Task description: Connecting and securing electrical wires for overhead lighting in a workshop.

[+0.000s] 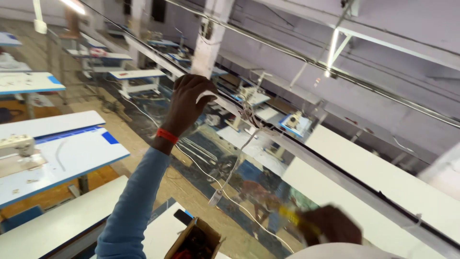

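Rows of white sewing tables fill a long workshop, seen at a steep tilt, with a metal rail [287,144] crossing the view from ten o'clock to four o'clock. Near the middle of the picture, at about eleven o'clock from centre, the left hand [189,103] is raised to that rail, its grip clenched around the rail's edge and a white scrap [207,97] showing between thumb and fingers. A red band [167,135] circles the wrist, and a light blue sleeve [134,201] runs down toward seven o'clock. Just beside the hand, toward three o'clock, a bundle of white cords [247,115] is knotted on the rail, and one strand hangs down to a small tag [215,197]. At five o'clock the right hand [330,225] is blurred; its grip appears closed on a yellow object [291,216], though I cannot tell what it is. At six o'clock an open cardboard box [194,238] sits on a table [160,230]. At nine o'clock a sewing machine [17,144] stands on another table [72,158].
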